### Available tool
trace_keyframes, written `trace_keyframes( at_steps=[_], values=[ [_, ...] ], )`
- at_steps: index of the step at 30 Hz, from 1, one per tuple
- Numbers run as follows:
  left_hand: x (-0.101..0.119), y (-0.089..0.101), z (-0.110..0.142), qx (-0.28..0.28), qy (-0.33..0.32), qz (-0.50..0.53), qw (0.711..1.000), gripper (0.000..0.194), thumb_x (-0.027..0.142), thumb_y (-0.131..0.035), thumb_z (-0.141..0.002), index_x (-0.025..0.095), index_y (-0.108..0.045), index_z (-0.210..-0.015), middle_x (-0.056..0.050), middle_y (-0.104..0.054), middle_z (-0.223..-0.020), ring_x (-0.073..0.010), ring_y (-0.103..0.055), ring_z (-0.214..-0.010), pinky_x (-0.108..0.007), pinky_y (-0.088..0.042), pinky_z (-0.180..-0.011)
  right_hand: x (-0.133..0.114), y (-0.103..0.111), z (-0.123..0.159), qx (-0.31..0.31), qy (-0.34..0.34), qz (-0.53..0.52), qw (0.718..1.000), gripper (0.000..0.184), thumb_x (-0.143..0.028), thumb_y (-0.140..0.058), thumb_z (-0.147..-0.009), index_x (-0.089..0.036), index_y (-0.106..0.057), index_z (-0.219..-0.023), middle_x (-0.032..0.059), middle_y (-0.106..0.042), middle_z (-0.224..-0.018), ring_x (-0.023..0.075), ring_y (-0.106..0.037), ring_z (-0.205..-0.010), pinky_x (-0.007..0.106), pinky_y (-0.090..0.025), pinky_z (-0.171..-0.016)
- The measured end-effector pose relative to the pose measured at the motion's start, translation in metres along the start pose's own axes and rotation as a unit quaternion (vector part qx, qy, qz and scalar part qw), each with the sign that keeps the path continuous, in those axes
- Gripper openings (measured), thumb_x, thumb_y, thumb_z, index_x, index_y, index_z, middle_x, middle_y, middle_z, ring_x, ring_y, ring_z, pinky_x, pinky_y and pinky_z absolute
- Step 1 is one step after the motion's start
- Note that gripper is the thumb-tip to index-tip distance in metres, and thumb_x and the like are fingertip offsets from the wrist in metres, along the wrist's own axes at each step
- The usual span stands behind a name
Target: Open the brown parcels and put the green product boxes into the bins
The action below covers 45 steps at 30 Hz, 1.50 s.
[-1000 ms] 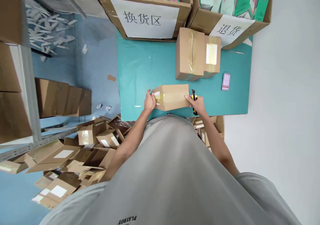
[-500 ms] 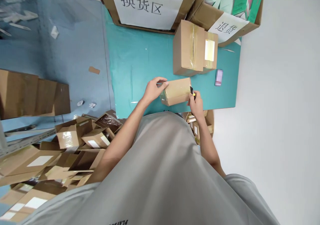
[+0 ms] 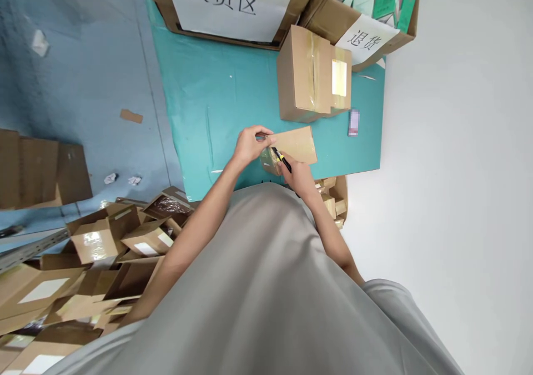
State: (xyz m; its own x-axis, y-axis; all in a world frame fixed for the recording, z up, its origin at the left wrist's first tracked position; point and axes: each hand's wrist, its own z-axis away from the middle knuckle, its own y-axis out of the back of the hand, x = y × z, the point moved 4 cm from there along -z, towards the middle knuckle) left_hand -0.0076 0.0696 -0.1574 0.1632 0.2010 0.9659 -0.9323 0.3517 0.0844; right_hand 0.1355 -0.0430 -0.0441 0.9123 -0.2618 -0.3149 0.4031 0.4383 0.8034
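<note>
A small brown cardboard box with clear tape on its left end lies near the front edge of the teal table. My left hand grips its left end, thumb on the top face and fingers at the far side. In my right hand is a box cutter, black with a yellow part. Its tip lies at the taped left end of the box, close to my left thumb. Whether the blade has gone into the tape is too small to tell.
Behind stand a taped carton, a smaller labelled carton and two large signed bins. A phone-like object lies on the right of the teal table. Opened boxes crowd the floor at left.
My right hand has carried the box cutter from the right end of the box to its left end. My left hand keeps its hold. The whole view has shifted slightly.
</note>
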Motion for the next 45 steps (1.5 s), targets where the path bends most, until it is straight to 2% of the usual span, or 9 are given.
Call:
trace_keyframes(
  at_steps=[8,13,19,24,27,33,38,42,45],
  values=[
    [0.000,-0.002,-0.002,-0.003,-0.001,0.001,1.000,0.022,0.030,-0.083,-0.084,0.019,-0.085,-0.103,-0.008,-0.086,-0.109,-0.0247,-0.078,-0.100,-0.039,-0.066,-0.098,-0.020,0.004,-0.001,-0.050,-0.043,0.104,0.992,0.058,-0.038,-0.042,-0.122,-0.018,-0.050,-0.176,0.0183,-0.083,-0.139,0.0352,-0.080,-0.124,0.041,-0.056,-0.108],
    [0.003,-0.007,0.002,0.040,0.015,-0.034,0.999,0.020,0.026,-0.084,-0.082,0.019,-0.086,-0.101,-0.007,-0.085,-0.106,-0.0236,-0.078,-0.097,-0.040,-0.064,-0.101,-0.041,0.012,0.000,-0.075,-0.073,0.140,0.985,0.056,-0.033,-0.040,-0.123,-0.015,-0.048,-0.175,0.0211,-0.081,-0.139,0.0351,-0.076,-0.128,0.040,-0.056,-0.107],
    [0.008,-0.009,0.008,0.068,0.025,-0.034,0.997,0.016,0.022,-0.083,-0.082,0.019,-0.086,-0.098,-0.006,-0.083,-0.104,-0.0219,-0.077,-0.093,-0.037,-0.065,-0.096,-0.045,0.006,0.022,-0.102,-0.114,0.154,0.976,0.050,-0.034,-0.039,-0.123,-0.017,-0.054,-0.168,0.0212,-0.082,-0.131,0.0337,-0.079,-0.121,0.040,-0.059,-0.101],
    [0.008,-0.009,0.010,0.085,0.023,-0.038,0.995,0.016,0.024,-0.082,-0.083,0.021,-0.085,-0.098,-0.005,-0.082,-0.103,-0.0213,-0.076,-0.093,-0.036,-0.066,-0.094,-0.048,0.004,0.022,-0.093,-0.095,0.151,0.980,0.045,-0.029,-0.037,-0.123,-0.012,-0.060,-0.158,0.0215,-0.082,-0.131,0.0322,-0.080,-0.123,0.039,-0.061,-0.103],
    [0.008,-0.010,0.013,0.093,0.026,-0.046,0.994,0.018,0.025,-0.082,-0.083,0.021,-0.085,-0.100,-0.006,-0.082,-0.104,-0.0218,-0.076,-0.094,-0.035,-0.067,-0.093,-0.047,0.001,0.027,-0.102,-0.086,0.158,0.978,0.048,-0.025,-0.037,-0.122,-0.010,-0.055,-0.164,0.0234,-0.082,-0.130,0.0310,-0.081,-0.121,0.038,-0.062,-0.101],
    [0.008,-0.010,0.018,0.104,0.017,-0.045,0.993,0.025,0.034,-0.079,-0.090,0.019,-0.084,-0.110,-0.008,-0.082,-0.113,-0.0233,-0.078,-0.105,-0.038,-0.067,-0.100,-0.034,-0.005,0.039,-0.121,-0.065,0.150,0.979,0.051,-0.023,-0.036,-0.121,-0.012,-0.054,-0.167,0.0248,-0.083,-0.126,0.0338,-0.083,-0.120,0.043,-0.064,-0.099],
    [0.004,-0.009,0.028,0.097,0.021,-0.030,0.995,0.039,0.049,-0.079,-0.094,0.019,-0.080,-0.118,-0.013,-0.081,-0.127,-0.0270,-0.078,-0.121,-0.043,-0.065,-0.109,-0.013,0.011,0.042,-0.109,-0.030,0.102,0.988,0.051,-0.034,-0.041,-0.122,-0.021,-0.055,-0.170,0.0203,-0.085,-0.124,0.0355,-0.083,-0.115,0.044,-0.062,-0.100],
    [0.004,-0.007,0.044,0.044,0.012,-0.017,0.999,0.070,0.060,-0.086,-0.088,0.023,-0.072,-0.146,-0.017,-0.070,-0.157,-0.0337,-0.069,-0.145,-0.053,-0.060,-0.120,0.030,0.035,0.041,-0.013,-0.062,0.046,0.997,0.055,-0.034,-0.036,-0.122,-0.017,-0.053,-0.172,0.0206,-0.085,-0.131,0.0346,-0.083,-0.114,0.041,-0.060,-0.100],
    [0.002,-0.004,0.052,0.005,0.020,-0.007,1.000,0.089,0.066,-0.088,-0.083,0.024,-0.066,-0.158,-0.020,-0.063,-0.166,-0.0375,-0.063,-0.153,-0.058,-0.056,-0.125,0.071,0.045,0.030,0.064,-0.078,-0.005,0.995,0.058,-0.032,-0.036,-0.119,-0.011,-0.055,-0.170,0.0234,-0.079,-0.145,0.0365,-0.081,-0.121,0.043,-0.059,-0.104]
  ],
)
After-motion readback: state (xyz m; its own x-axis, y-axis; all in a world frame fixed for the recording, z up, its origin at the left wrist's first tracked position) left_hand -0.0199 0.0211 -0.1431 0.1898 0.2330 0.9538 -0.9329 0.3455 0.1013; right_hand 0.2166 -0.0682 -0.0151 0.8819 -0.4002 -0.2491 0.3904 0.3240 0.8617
